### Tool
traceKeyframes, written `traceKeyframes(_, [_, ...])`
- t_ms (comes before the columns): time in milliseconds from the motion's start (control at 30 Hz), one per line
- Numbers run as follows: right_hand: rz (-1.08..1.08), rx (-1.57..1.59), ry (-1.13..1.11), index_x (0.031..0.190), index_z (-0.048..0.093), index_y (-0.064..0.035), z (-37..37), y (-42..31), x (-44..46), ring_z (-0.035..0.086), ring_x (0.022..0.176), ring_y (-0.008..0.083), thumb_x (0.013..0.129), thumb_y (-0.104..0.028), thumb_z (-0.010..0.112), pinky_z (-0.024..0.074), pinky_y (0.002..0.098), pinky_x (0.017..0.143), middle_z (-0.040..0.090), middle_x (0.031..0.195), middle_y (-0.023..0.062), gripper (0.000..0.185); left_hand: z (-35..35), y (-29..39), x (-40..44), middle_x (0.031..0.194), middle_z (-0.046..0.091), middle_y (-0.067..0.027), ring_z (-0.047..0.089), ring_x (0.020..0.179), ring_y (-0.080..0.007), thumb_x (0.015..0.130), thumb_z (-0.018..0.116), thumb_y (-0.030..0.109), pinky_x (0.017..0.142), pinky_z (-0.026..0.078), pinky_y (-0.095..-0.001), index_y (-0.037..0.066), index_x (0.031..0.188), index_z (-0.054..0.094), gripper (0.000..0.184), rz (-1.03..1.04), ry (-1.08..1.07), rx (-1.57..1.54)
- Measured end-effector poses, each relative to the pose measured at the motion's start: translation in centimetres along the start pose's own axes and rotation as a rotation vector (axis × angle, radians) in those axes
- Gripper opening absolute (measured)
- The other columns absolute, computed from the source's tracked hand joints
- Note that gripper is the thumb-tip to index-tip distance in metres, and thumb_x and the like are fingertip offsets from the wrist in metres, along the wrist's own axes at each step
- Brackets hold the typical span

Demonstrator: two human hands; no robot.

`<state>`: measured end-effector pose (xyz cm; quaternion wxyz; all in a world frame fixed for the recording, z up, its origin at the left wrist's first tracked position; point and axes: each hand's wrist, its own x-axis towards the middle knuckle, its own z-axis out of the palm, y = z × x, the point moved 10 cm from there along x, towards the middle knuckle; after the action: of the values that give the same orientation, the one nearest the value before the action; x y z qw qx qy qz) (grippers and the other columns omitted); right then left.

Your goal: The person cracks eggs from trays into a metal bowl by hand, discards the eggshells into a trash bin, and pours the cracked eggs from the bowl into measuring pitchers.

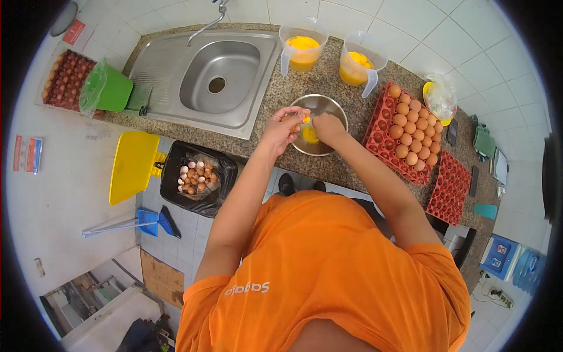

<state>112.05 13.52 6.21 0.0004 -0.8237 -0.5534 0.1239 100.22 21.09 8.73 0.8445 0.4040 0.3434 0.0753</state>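
Observation:
My left hand [280, 130] is closed on a cracked egg [303, 114] at the left rim of a steel bowl [343, 111]. Bright yellow yolk shows at the broken edge of the shell. Over the right side of the bowl is my right hand [329, 128], its fingers curled in; whatever they hold is hidden. Yellow egg [310, 134] lies in the bottom of the bowl. Behind the bowl stand two clear measuring jugs, one on the left [303, 54] and one on the right [355, 66], both holding yellow egg.
Brown eggs [417, 130] fill much of a red tray [378, 132] on the right, beside another red tray [450, 188]. To the left is a steel sink [220, 73]. A black bin [170, 182] with eggshells stands below the counter, near its yellow lid [132, 167].

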Motion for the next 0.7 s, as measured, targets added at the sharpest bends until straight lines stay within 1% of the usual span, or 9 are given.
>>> traceKeyframes(100, [0.023,0.009,0.028,0.092,0.077,-0.0052,-0.3,0.1,-0.1,0.077,0.089,0.0362,0.094,-0.014,0.061,0.0628,0.0483,0.079,0.076,0.094,0.0205,0.018,0.1,-0.2,0.1,0.103,0.068,0.0006,0.057,0.072,-0.0058,0.096,0.078,0.015,0.053,0.039,-0.0199,0.013,0.123,0.065,0.03,-0.019,-0.016,-0.018])
traceKeyframes(200, [0.153,0.072,0.116,0.093,0.078,-0.005,-3.9,1.9,-1.4,0.077,0.086,0.0349,0.09,-0.016,0.067,0.0622,0.0475,0.075,0.077,0.092,0.0193,0.016,-0.2,0.0,0.0,0.102,0.068,0.0011,0.056,0.072,-0.0058,0.096,0.078,0.015,0.052,0.038,-0.0201,0.014,0.124,0.066,0.031,0.005,0.005,0.015])
traceKeyframes(300, [0.107,0.5,0.269,0.094,0.079,-0.0048,-9.8,2.3,-4.3,0.077,0.083,0.0336,0.087,-0.017,0.071,0.061,0.0465,0.074,0.076,0.089,0.0189,0.015,0.4,0.8,-0.8,0.101,0.068,0.0017,0.057,0.072,-0.0053,0.096,0.079,0.017,0.053,0.039,-0.0201,0.014,0.126,0.066,0.033,0.024,0.03,0.08])
traceKeyframes(400, [0.055,0.841,0.435,0.093,0.079,-0.0044,-12.6,1.7,-6.3,0.075,0.079,0.0341,0.085,-0.017,0.075,0.0593,0.0449,0.072,0.075,0.085,0.0181,0.015,1.0,0.8,-0.3,0.1,0.069,0.0028,0.057,0.072,-0.0048,0.095,0.081,0.018,0.053,0.038,-0.0198,0.015,0.127,0.067,0.035,0.044,0.065,0.162])
traceKeyframes(500, [0.037,0.812,0.463,0.09,0.078,-0.0031,-12.6,0.7,-6.3,0.074,0.076,0.0341,0.085,-0.016,0.076,0.0585,0.0425,0.072,0.075,0.085,0.0183,0.014,3.0,1.4,-0.7,0.098,0.069,0.0036,0.056,0.072,-0.0046,0.095,0.081,0.018,0.053,0.036,-0.0193,0.015,0.127,0.068,0.034,0.054,0.024,0.231])
traceKeyframes(600, [-0.045,0.642,0.585,0.095,0.077,-0.0033,-13.4,0.0,-6.7,0.074,0.077,0.034,0.084,-0.014,0.077,0.0578,0.0407,0.071,0.075,0.086,0.0178,0.016,3.9,1.5,-0.7,0.098,0.069,0.0039,0.057,0.073,-0.0046,0.096,0.079,0.017,0.053,0.036,-0.0191,0.015,0.127,0.068,0.033,0.074,0.003,0.242])
traceKeyframes(700, [0.087,0.786,0.575,0.101,0.076,-0.0027,-13.1,1.7,-6.5,0.074,0.08,0.0349,0.085,-0.017,0.077,0.058,0.0431,0.074,0.076,0.088,0.0175,0.022,4.5,1.2,-0.4,0.102,0.07,0.0027,0.057,0.073,-0.0045,0.099,0.076,0.019,0.051,0.038,-0.0183,0.014,0.129,0.066,0.032,0.024,-0.055,0.147])
